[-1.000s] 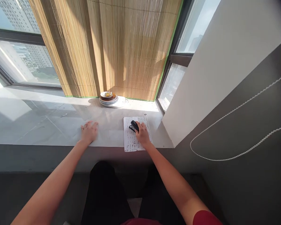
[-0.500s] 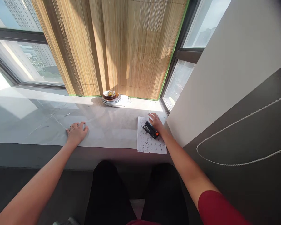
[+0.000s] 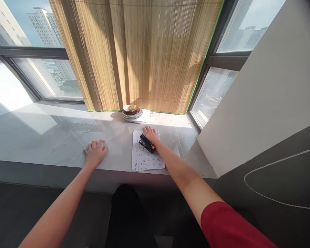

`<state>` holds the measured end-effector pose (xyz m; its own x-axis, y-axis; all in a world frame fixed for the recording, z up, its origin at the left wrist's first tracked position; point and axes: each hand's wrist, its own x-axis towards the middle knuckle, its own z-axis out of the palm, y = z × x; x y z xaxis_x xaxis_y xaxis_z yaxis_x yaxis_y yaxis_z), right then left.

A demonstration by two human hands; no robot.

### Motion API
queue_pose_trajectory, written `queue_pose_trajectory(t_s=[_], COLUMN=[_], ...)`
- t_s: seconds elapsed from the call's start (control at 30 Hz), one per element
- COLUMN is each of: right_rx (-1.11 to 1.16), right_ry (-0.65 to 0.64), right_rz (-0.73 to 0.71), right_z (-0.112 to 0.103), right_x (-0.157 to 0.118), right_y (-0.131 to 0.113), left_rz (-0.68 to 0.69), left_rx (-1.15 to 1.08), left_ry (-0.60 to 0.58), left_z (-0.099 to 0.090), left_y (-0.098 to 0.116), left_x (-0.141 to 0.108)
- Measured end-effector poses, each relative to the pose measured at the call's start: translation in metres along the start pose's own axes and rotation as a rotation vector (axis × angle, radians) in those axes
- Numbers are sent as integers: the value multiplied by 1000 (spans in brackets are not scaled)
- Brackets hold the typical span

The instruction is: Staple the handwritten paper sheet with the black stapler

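My right hand (image 3: 151,135) lies with fingers stretched out on the upper part of a sheet of paper (image 3: 139,161) covered in handwriting. A black stapler (image 3: 145,142) with an orange spot at one end rests on the same sheet, just to the left of the hand and close against it. The sheet's near edge is at the front edge of the pale stone sill. Off to the left, my left hand (image 3: 95,153) rests on the sill, fingers spread and slightly bent, holding nothing.
A stack of plates (image 3: 134,117) with a small yellow item on top stands at the back of the sill (image 3: 119,151). Behind it hangs a bamboo blind (image 3: 150,58) between windows. A slanting wall (image 3: 248,103) and a beaded cord (image 3: 250,172) are on the right.
My right hand has slid left across the sill, and the paper and stapler have moved with it. My left hand stays at its spot. The view has shifted a little.
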<state>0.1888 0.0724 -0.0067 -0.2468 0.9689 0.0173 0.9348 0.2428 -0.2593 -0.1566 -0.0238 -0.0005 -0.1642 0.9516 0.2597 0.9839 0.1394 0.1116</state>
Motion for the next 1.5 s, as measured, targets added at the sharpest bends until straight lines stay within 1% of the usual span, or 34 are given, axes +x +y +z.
queue_pose_trajectory(t_s=[0.1,0.17,0.23,0.33,0.4,0.47,0.6,0.73,0.8,0.83,0.87,0.9,0.97,1.0,1.07,1.13,1.17,1.2,1.27,1.33,1.43,1.5], right_rx=[45,60,73,98,108,100,42,-4,-18,-24,-28,-28,-19,-12,-5,-4,-2,2,11,16,15,0], right_ry=[2,4,15,41,53,52,27,23,17,12,10,12,23,37,107,195,223,232,208,183,133,88], right_rz=[-61,-104,-130,-121,-88,-60,12,74,79,78,78,81,87,87,98,103,98,88,56,41,21,5], right_z=[10,14,17,19,18,16,6,-6,-10,-11,-12,-13,-14,-15,-18,-23,-26,-30,-35,-36,-27,-19], right_x=[16,22,24,23,19,13,-10,-34,-41,-43,-45,-46,-47,-48,-51,-55,-57,-60,-67,-76,-96,-108], right_y=[-43,-61,-70,-69,-61,-48,-7,38,53,57,59,59,56,53,48,45,45,47,53,64,80,87], left_rz=[-14,-19,-18,-9,-7,-12,-37,-36,-37,-28,-8,28,146,231,456,678,703,700,669,660,635,608], left_rx=[14,22,24,19,13,9,-3,-27,-27,-21,-18,-21,-87,-151,-239,-231,-222,-219,-228,-243,-234,-220], left_ry=[-6,-1,8,8,-7,-32,-55,-64,-59,-54,-48,-41,-40,-51,-108,-185,-214,-227,-232,-241,-298,-321], left_z=[0,0,1,0,-3,-6,-10,-9,-9,-10,-11,-12,-10,-8,0,9,13,17,20,21,18,15], left_y=[1,1,0,-2,-1,1,5,0,0,4,12,24,60,81,122,151,160,165,171,176,187,193], left_x=[0,0,0,1,0,0,-3,-2,1,2,3,2,-4,-10,-23,-36,-40,-44,-48,-53,-61,-65])
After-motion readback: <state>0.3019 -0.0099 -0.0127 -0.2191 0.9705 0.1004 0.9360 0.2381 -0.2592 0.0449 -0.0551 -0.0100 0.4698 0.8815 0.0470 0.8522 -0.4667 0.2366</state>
